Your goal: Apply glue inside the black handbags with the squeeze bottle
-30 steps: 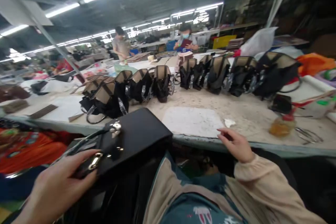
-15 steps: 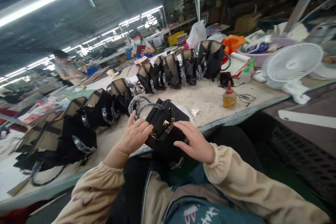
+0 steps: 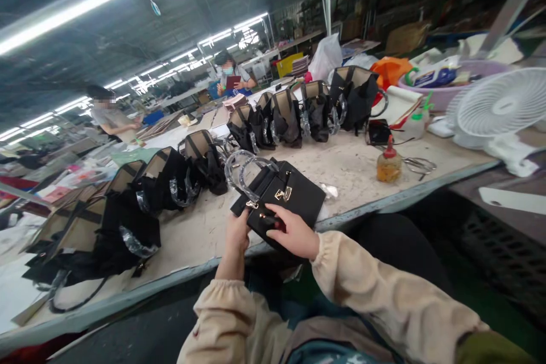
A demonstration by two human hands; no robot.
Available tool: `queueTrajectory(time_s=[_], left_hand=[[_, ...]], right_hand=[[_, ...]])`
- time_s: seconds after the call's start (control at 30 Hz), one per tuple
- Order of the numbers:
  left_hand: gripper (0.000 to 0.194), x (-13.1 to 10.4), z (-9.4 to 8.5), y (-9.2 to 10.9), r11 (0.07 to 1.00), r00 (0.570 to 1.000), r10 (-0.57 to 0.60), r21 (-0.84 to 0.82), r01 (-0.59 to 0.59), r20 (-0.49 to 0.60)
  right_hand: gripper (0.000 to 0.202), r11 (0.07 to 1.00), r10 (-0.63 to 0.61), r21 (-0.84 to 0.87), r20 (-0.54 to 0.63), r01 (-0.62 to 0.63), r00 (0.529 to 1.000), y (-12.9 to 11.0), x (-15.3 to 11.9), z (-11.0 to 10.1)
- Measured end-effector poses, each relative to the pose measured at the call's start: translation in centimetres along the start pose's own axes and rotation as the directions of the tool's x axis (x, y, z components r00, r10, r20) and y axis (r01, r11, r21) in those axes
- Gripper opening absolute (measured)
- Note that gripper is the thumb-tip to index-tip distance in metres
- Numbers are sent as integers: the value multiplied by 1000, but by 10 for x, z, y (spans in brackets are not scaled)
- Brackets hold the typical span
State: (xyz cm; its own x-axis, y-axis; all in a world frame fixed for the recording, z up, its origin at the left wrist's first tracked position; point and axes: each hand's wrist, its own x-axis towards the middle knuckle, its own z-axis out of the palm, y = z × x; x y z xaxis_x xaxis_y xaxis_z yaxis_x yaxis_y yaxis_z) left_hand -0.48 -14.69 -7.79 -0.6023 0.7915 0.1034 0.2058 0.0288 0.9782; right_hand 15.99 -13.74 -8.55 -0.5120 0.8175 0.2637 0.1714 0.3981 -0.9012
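A black handbag [image 3: 305, 186] with gold-coloured metal fittings lies tilted over the table's front edge. Its two looped handles [image 3: 244, 169] are wrapped in clear plastic film and stand up toward the far left. My left hand [image 3: 237, 234] grips the bag's left end, with the fingers partly hidden beneath it. Across the near side rests my right hand [image 3: 295, 232], its thumb and fingers closing on a dark strap piece with a small gold fitting. The gold clasp [image 3: 283, 193] on the bag's face lies just beyond the right fingers.
Several black bags [image 3: 286, 116] stand in a row along the table [image 3: 350, 182], more at left. On the right are a bottle of amber liquid [image 3: 388, 166], scissors [image 3: 420, 166], a white fan [image 3: 505, 101] and a purple basin [image 3: 473, 88]. Two people work farther back.
The handbag has turned and tipped so its face shows more. My left hand has moved from the front fittings to beneath the left end; my right hand has shifted left onto the strap piece.
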Motion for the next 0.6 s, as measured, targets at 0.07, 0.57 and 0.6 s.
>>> queueTrajectory(time_s=[0.07, 0.57, 0.6], left_hand=[[37, -5, 11, -12, 967, 987, -121, -210, 141, 105], [49, -12, 0, 56, 572, 637, 671, 281, -771, 380], [52, -12, 3, 55, 557, 620, 679, 275, -784, 392]], right_hand=[[57, 997, 21, 73, -29, -19, 999, 6, -6, 9], [11, 887, -405, -377, -360, 266, 840, -73, -20, -130], [13, 883, -369, -395, -251, 254, 895, -73, -18, -131]])
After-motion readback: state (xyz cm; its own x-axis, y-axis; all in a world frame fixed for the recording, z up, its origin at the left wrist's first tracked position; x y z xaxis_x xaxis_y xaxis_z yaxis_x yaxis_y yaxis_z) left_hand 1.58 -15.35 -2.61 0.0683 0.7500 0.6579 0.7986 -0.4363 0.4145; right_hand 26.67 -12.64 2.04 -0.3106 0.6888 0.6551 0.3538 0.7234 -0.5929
